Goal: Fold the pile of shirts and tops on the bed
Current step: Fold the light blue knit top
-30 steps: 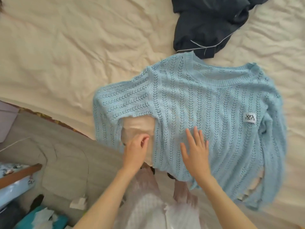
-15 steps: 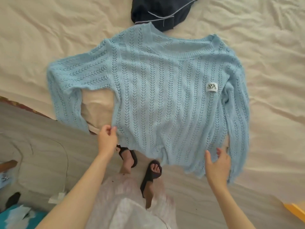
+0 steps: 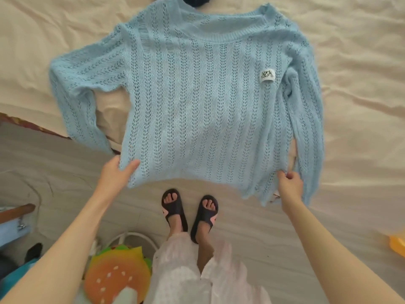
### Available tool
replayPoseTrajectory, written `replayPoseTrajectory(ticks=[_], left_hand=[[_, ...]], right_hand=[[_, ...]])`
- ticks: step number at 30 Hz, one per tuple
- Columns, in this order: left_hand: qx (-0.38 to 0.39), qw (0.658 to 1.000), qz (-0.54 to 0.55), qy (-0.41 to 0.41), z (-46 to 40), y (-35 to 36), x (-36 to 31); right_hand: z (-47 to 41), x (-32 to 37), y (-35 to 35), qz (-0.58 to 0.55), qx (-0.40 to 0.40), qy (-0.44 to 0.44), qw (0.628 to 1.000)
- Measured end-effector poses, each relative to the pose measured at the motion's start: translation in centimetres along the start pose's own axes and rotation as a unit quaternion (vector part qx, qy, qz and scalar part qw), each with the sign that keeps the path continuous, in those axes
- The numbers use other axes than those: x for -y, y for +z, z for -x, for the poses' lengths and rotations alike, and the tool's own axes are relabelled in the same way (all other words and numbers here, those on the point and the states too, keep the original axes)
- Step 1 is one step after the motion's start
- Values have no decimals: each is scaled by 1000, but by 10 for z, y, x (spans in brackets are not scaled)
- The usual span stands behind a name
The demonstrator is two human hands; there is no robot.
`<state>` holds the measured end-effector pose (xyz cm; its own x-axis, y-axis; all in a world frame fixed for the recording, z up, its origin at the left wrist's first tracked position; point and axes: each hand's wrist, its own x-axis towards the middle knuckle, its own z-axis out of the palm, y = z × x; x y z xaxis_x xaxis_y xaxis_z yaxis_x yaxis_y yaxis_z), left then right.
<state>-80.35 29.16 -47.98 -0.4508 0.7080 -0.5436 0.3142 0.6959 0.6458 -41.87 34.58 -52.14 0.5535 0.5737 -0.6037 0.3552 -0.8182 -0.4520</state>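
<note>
A light blue open-knit sweater (image 3: 197, 102) lies front up on the cream bed sheet (image 3: 361, 62), its hem hanging over the bed's near edge. A small white label sits on its right chest. My left hand (image 3: 116, 172) pinches the hem's left corner, thumb on top. At the hem's right corner my right hand (image 3: 289, 185) grips the knit with curled fingers. The left sleeve bends down along the body; the right sleeve lies straight down the right side. A dark navy garment (image 3: 197, 0) peeks in at the top edge.
The bed's edge runs across the middle of the view, with grey floor (image 3: 54, 183) below it. My feet in dark slippers (image 3: 188, 211) stand close to the bed. A burger-shaped cushion (image 3: 116, 275) lies at the lower left, a yellow object (image 3: 397, 244) at the far right.
Both hands left the sweater's body and took the two hem corners, the right one closing on the knit. The view pulled back, showing more floor and my feet.
</note>
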Motion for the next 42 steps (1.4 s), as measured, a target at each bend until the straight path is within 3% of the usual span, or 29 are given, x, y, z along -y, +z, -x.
replayPoseTrajectory(ticks=[3,7,12,16,23,27,30,33,37,42], left_hand=[[17,999,4,-26,12,-8,24],[-19,998,7,-62,19,-19,35],[-34,998,27,-44,33,-22,16],[30,997,3,-73,46,-25,30],[61,982,-55,-170,52,-16,53],[75,978,-168,-94,49,8,29],[119,973,-197,19,47,38,-8],[158,951,-232,129,45,73,-49],[190,913,-293,210,52,124,-100],[207,868,-372,255,54,193,-139]], right_hand=[[6,-13,-15,-25,-42,-41,998],[19,-19,-36,-14,-82,-72,994],[38,-19,-54,45,-18,-121,991],[31,-43,-57,98,29,-85,991],[27,-70,-60,135,48,-3,990],[18,-51,-68,79,12,12,997],[8,-29,-78,84,-7,-11,996],[-4,-13,-87,83,-14,-39,996],[-25,1,-101,66,-21,-72,995],[-52,13,-100,9,86,-83,993]])
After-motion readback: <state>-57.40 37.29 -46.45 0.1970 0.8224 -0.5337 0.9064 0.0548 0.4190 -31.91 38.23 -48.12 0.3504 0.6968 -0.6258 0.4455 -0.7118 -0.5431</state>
